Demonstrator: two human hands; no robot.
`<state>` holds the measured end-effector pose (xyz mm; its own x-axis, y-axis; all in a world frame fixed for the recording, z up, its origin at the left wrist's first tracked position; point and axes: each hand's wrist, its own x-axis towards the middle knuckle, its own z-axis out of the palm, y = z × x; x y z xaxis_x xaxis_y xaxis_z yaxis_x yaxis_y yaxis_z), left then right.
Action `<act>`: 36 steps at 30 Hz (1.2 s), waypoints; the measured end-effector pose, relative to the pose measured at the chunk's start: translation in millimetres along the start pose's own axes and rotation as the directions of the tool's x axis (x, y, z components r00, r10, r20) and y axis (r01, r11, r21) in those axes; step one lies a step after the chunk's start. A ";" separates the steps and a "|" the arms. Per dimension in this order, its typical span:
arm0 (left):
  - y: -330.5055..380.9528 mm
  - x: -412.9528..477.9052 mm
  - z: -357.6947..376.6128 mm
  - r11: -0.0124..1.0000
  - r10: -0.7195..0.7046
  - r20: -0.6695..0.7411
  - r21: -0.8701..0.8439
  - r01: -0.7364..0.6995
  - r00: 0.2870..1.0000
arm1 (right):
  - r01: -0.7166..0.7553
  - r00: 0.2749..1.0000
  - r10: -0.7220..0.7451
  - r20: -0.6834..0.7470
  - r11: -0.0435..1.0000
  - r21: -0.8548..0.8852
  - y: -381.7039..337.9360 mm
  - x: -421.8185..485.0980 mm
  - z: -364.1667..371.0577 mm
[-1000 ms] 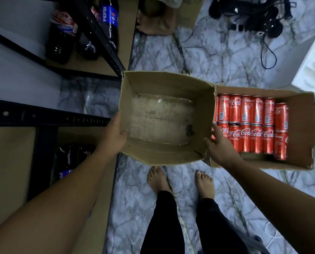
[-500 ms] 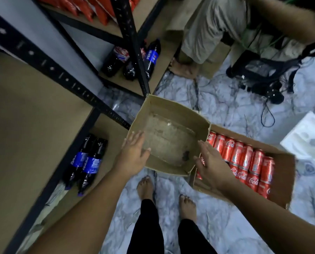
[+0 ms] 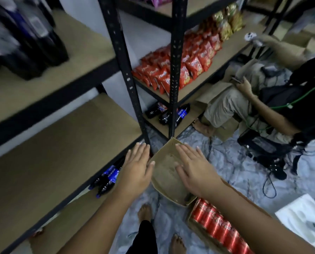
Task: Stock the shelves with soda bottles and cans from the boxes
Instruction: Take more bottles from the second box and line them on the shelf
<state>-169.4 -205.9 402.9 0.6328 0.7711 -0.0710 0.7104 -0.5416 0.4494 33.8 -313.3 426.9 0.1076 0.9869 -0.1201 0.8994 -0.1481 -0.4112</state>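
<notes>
An empty cardboard box (image 3: pixel 165 178) sits on the marble floor below my hands. My left hand (image 3: pixel 137 167) hovers over its left edge with fingers straight, holding nothing. My right hand (image 3: pixel 191 165) is spread flat above the box's inside, also holding nothing. A second box (image 3: pixel 195 226) at lower right holds rows of red cola cans (image 3: pixel 219 222). Dark soda bottles with blue labels (image 3: pixel 109 177) lie on the bottom shelf at left. More dark bottles (image 3: pixel 168 113) lie on the far bottom shelf.
Black metal shelf posts (image 3: pixel 176 70) stand just beyond the boxes. Red snack bags (image 3: pixel 178 68) fill a middle shelf. A seated person (image 3: pixel 253 107) with cables and gear is at right. White foam packaging (image 3: pixel 303 220) lies at lower right. My bare feet (image 3: pixel 145 211) stand below.
Both hands have let go of the empty box's walls and lifted above it with fingers straight. The view has tilted up toward the shelves.
</notes>
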 end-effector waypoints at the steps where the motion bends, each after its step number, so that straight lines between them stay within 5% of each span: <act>1: 2.9 -5.5 -18.6 1.000 0.007 -0.038 0.017 -0.006 0.999 | 0.037 0.999 -0.037 -0.027 0.999 -0.008 -13.4 2.7 -13.2; 10: 13.6 -64.3 -161.5 0.990 -0.001 -0.286 0.132 0.041 0.958 | 0.342 0.928 -0.347 -0.136 0.938 -0.063 -128.3 23.4 -95.6; 17: 6.7 -79.0 -231.9 0.991 -0.007 -0.439 0.114 0.064 0.898 | 0.464 0.869 -0.457 -0.190 0.886 -0.006 -198.8 39.4 -141.0; 30: -43.0 -32.0 -313.5 0.975 -0.153 -0.655 -0.221 0.006 0.740 | 0.461 0.867 -0.388 -0.314 0.862 0.208 -265.7 130.0 -171.7; 36: -58.1 -1.8 -325.2 0.932 -0.238 -0.633 -0.362 -0.010 0.737 | 0.419 0.896 -0.304 -0.324 0.821 0.388 -277.3 170.4 -172.8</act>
<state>-312.0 -66.9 666.5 0.1023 0.9090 0.4041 0.5445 -0.3911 0.7420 -124.1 -93.1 676.5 -0.0400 0.9499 0.3099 0.6190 0.2670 -0.7386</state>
